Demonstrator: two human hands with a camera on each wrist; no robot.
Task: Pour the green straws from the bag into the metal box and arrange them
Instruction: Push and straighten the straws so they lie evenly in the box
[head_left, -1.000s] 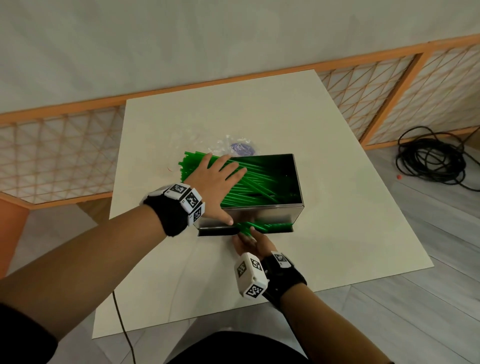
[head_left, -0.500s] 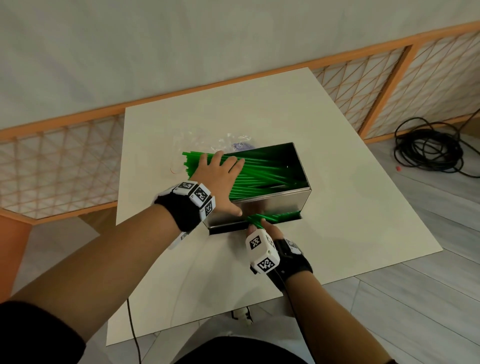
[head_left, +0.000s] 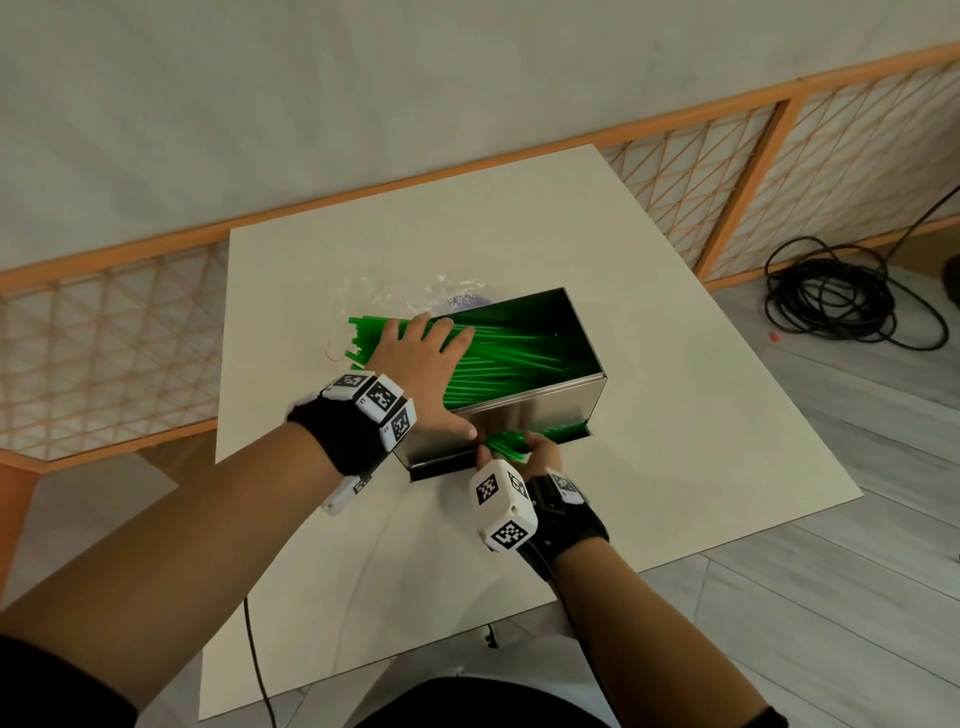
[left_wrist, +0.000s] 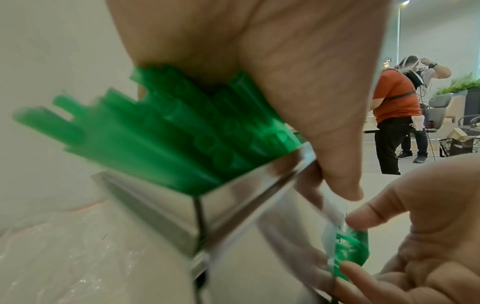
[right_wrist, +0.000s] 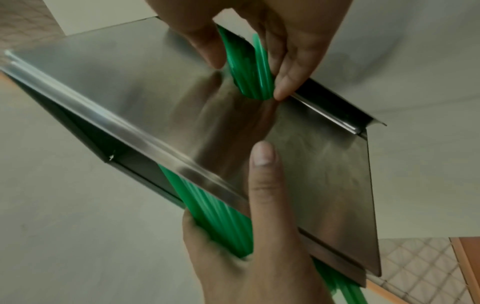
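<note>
The metal box (head_left: 524, 415) stands mid-table with green straws (head_left: 509, 358) lying lengthwise in it, their ends sticking out past its left end. My left hand (head_left: 421, 353) lies flat on those straws, fingers straight, thumb down the shiny front wall (right_wrist: 130, 92). My right hand (head_left: 519, 448) is at the slot along the box's front bottom edge and pinches a few straws (right_wrist: 249, 67) that poke out there. The clear plastic bag (head_left: 415, 293) lies flat behind the box. In the left wrist view the straw ends (left_wrist: 155, 133) fan out under my palm.
The white table (head_left: 675, 467) has bare surface to the right and front of the box. An orange lattice fence (head_left: 104, 338) runs behind it. A black cable coil (head_left: 852, 296) lies on the floor at right. A person in an orange shirt (left_wrist: 394, 102) stands far off.
The box has swung slightly, its right end now farther from me. My right hand has stayed at the front slot and my left hand has stayed flat on the straws.
</note>
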